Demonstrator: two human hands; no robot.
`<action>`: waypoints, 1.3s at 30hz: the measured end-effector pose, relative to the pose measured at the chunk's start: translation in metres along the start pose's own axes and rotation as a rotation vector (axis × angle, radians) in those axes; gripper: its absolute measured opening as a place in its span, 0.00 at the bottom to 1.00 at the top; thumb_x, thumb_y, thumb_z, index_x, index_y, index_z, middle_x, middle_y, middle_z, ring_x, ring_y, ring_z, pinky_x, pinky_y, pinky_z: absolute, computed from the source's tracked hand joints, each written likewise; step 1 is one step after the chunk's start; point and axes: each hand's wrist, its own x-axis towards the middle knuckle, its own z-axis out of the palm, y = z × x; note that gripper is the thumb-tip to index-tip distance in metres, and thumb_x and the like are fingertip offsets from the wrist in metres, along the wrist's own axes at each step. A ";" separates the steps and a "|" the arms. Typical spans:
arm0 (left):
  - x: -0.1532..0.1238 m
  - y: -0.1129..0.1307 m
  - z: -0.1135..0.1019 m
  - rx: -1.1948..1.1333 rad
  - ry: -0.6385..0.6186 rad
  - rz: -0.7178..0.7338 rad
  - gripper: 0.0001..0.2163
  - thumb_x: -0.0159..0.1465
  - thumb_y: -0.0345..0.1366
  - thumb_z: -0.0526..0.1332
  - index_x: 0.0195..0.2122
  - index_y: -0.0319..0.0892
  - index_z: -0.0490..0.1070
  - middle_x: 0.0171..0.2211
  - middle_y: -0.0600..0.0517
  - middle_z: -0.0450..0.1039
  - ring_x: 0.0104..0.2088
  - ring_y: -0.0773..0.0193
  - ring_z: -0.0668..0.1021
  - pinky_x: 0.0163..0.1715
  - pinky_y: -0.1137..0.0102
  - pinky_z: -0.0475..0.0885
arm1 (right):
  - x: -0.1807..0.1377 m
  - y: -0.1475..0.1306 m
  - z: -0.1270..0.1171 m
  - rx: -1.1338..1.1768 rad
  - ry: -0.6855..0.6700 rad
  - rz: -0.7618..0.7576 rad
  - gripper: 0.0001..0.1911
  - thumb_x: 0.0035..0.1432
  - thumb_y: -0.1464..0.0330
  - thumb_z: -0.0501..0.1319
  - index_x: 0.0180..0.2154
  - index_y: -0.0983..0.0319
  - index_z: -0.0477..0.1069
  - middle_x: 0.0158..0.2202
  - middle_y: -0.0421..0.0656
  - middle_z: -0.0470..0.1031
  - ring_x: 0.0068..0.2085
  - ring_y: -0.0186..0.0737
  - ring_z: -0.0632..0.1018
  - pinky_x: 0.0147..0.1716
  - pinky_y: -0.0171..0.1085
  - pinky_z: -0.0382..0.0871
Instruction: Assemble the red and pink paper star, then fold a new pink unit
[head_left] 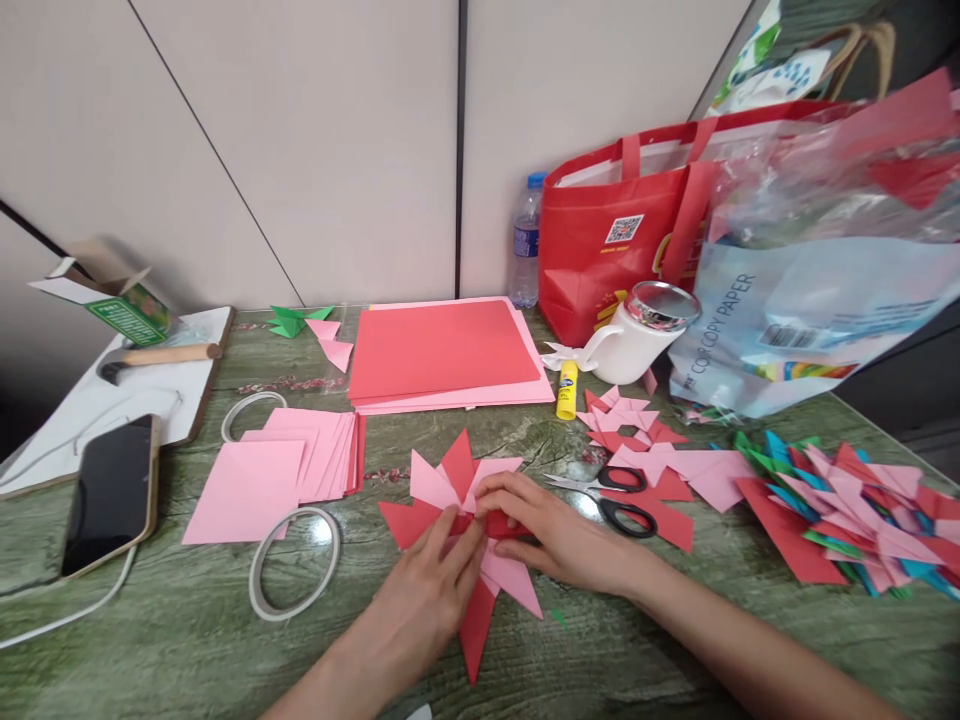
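Observation:
A star-shaped figure of folded red and pink paper (457, 470) lies flat on the green table (187, 640) in front of me. My left hand (431, 585) rests on its lower middle, fingers pressed down and pinching at the centre. My right hand (547, 535) comes in from the right, its fingers curled on the red centre piece (499, 523). Both hands meet at the middle of the figure. Black-handled scissors (611, 495) lie just right of my right hand.
A stack of pink squares (300, 455), two tape rings (294, 562), a phone (111, 495) and a clipboard (150, 390) lie left. Red sheets (442, 350), a glue stick (567, 390), a white mug (637, 335), a bottle (527, 240) and bags (622, 230) stand behind. Folded pieces (847, 510) pile right.

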 end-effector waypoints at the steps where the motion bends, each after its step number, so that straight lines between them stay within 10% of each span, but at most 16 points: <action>1: 0.000 0.000 0.001 0.004 0.000 -0.005 0.24 0.59 0.21 0.48 0.57 0.37 0.60 0.59 0.43 0.60 0.61 0.50 0.59 0.48 0.61 0.70 | 0.000 0.001 0.000 0.000 -0.006 -0.008 0.17 0.60 0.69 0.57 0.51 0.57 0.61 0.51 0.46 0.64 0.54 0.40 0.65 0.53 0.42 0.61; 39: 0.003 0.004 0.001 0.107 -0.069 0.026 0.22 0.58 0.20 0.48 0.54 0.32 0.64 0.60 0.43 0.59 0.56 0.43 0.64 0.44 0.58 0.72 | -0.003 0.005 -0.001 0.034 -0.023 0.046 0.28 0.58 0.70 0.59 0.58 0.57 0.54 0.57 0.46 0.59 0.59 0.38 0.60 0.57 0.39 0.57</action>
